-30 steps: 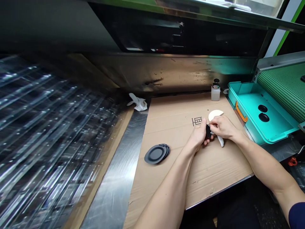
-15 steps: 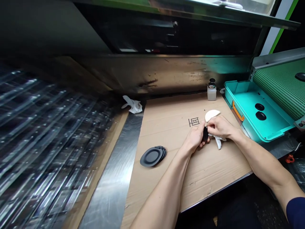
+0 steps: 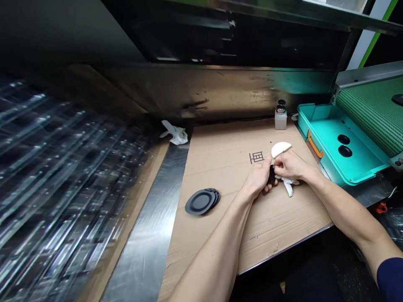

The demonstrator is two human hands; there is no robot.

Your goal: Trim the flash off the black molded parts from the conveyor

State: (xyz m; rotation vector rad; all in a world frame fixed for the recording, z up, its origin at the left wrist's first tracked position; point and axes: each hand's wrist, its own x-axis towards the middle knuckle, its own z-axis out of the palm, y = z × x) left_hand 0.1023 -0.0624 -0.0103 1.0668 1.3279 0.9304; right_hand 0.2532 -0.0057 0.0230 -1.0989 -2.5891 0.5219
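My left hand [image 3: 259, 177] is closed around a black round part [image 3: 271, 174], held on edge above the cardboard. My right hand [image 3: 288, 165] pinches at the same part from the right; its fingertips meet the part's upper edge. Much of the part is hidden by my fingers. Just beyond the hands lies a cream half-round pad [image 3: 280, 148]. A crumpled white cloth or glove [image 3: 288, 186] rests under and beside my right hand. To the left, several black round discs [image 3: 200, 201] lie overlapped in a stack.
A turquoise bin [image 3: 355, 178] with an orange latch holds two black discs [image 3: 344, 150], beside a green conveyor belt [image 3: 362, 100]. A pump bottle [image 3: 280, 120] stands at the back of the cardboard sheet [image 3: 220, 147]. A white glove [image 3: 175, 133] lies at the back left, near stacked clear plastic trays [image 3: 63, 188].
The view has shifted slightly. Both hands stay in nearly the same place on the black part, with only a small movement of the fingers.
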